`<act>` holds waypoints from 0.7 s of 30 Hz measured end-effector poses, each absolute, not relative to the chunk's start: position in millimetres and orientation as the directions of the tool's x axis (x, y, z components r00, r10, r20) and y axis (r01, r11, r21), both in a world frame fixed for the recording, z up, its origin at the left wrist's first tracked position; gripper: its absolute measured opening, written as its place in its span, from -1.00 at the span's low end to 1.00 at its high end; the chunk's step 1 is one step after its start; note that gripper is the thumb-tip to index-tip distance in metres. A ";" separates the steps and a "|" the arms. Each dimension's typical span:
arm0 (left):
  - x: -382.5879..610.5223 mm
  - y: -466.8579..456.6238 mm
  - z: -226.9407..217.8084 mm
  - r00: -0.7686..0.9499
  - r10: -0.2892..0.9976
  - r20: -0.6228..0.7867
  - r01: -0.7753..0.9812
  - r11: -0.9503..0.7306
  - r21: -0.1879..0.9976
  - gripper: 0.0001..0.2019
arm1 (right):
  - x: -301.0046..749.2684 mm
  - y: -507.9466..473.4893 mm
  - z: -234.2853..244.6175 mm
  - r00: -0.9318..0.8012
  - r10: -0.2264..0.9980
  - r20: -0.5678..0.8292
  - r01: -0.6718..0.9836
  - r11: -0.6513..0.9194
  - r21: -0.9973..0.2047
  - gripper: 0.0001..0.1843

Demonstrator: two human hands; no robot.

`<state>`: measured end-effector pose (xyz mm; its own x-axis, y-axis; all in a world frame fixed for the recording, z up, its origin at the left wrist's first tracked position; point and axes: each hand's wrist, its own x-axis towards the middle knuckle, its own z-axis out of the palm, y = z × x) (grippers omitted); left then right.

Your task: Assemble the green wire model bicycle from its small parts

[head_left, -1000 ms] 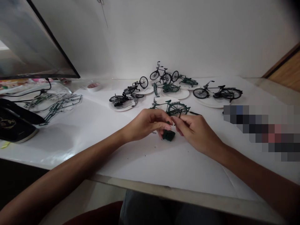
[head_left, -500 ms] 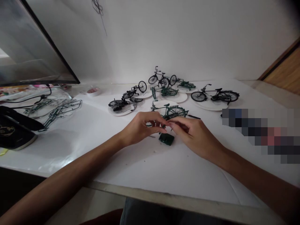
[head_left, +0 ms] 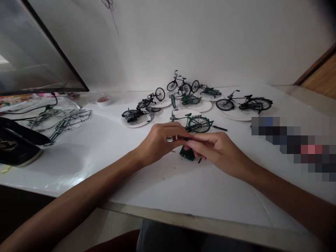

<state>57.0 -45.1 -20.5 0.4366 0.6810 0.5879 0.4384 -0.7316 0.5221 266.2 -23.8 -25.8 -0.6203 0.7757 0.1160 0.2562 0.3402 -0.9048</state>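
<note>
Well, a tiny dark part (head_left: 187, 139) is pinched between my fingertips, too small for me to make out its shape. Neither hand is released: my left hand (head_left: 157, 145) and my right hand (head_left: 220, 150) curl inward and meet on it, just in front of a green model bicycle (head_left: 194, 124). Below the pinch, also in front of that bicycle, a dark green block (head_left: 187, 154) sits on the white sheet (head_left: 126, 168), partly hidden by my fingers. A short black pin (head_left: 200, 160) shows just beside the block, and a black rod (head_left: 219, 128) lies just to the right of the bicycle.

Beyond the bicycle, white paper plates (head_left: 202, 106) carry more models, including a green bicycle (head_left: 186, 99) and an upright black bicycle (head_left: 181, 83). Farther right stands another black bicycle (head_left: 244, 104), and to the left lies a half-built black bicycle (head_left: 136, 113). Well left of the green bicycle are green frame pieces (head_left: 68, 122), a roll of tape (head_left: 104, 100), a black case (head_left: 15, 143) and a monitor (head_left: 39, 45).
</note>
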 end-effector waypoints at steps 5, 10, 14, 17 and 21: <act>57.4 -46.2 -18.5 0.435 0.667 0.605 0.441 -0.744 0.502 -0.89 | 266.7 -24.5 -24.3 -0.624 0.769 0.140 0.274 0.383 -0.882 -0.68; 57.6 -48.3 -16.8 0.438 0.685 0.582 0.441 -0.728 0.525 -0.91 | 267.2 -25.7 -22.1 -0.629 0.761 0.159 0.282 0.414 -0.865 -0.65; 57.7 -49.6 -16.1 0.440 0.684 0.581 0.450 -0.728 0.517 -0.91 | 267.6 -25.6 -24.0 -0.635 0.755 0.166 0.284 0.428 -0.858 -0.65; 57.6 -50.0 -15.4 0.439 0.680 0.587 0.456 -0.732 0.507 -0.91 | 267.7 -25.8 -25.6 -0.636 0.755 0.158 0.284 0.420 -0.862 -0.66; 57.0 -49.2 -16.0 0.472 0.653 0.592 0.461 -0.755 0.466 -0.90 | 265.9 -27.4 -25.5 -0.635 0.754 0.168 0.278 0.426 -0.861 -0.67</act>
<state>57.0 -49.2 -16.0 0.4718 0.6531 0.5923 0.4611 -0.7554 0.4656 265.9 -27.4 -25.5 -0.6351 0.7539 0.1681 0.2776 0.4258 -0.8612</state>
